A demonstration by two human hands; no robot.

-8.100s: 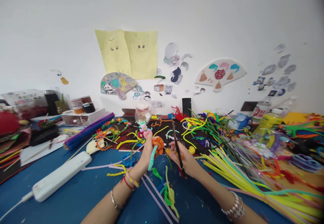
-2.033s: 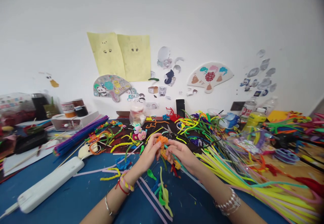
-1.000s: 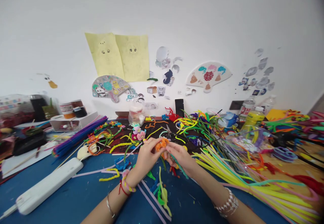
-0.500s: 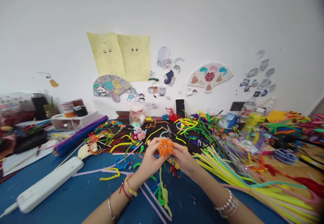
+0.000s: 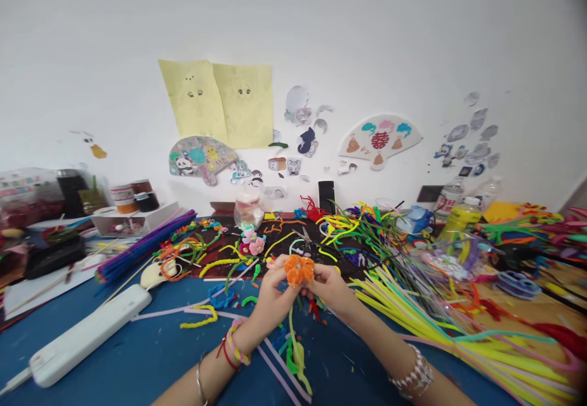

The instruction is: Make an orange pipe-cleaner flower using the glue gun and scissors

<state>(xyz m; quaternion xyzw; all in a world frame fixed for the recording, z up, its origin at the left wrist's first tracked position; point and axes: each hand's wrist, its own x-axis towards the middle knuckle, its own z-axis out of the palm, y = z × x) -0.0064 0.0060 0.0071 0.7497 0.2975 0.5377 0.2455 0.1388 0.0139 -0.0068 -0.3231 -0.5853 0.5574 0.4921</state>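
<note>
Both hands work at the centre of the view, just above the front edge of a black mat that lies on the blue tabletop. The left hand comes in from about 7 o'clock, and its grip is closed, with thumb and fingers pinching the left side of an orange pipe-cleaner flower. The right hand comes in from about 5 o'clock, its grip likewise closed on the flower's right side, so the flower sits held up between them, touching both. A green pipe cleaner hangs down below the hands towards 6 o'clock. Taking the flower as the clock's centre, a small pink pipe-cleaner flower cluster stands on the mat near 10 o'clock, and a pair of scissors lies on the mat near 12 o'clock, close to a tangle of thin yellow and green pipe cleaners. A long bundle of yellow pipe cleaners fans across the tabletop at 3 to 4 o'clock, a purple bundle lies at 9 o'clock, and a white power strip lies further out at 8 o'clock. A clear jar and a black phone stand at the back near 12 o'clock, against the white wall.
</note>
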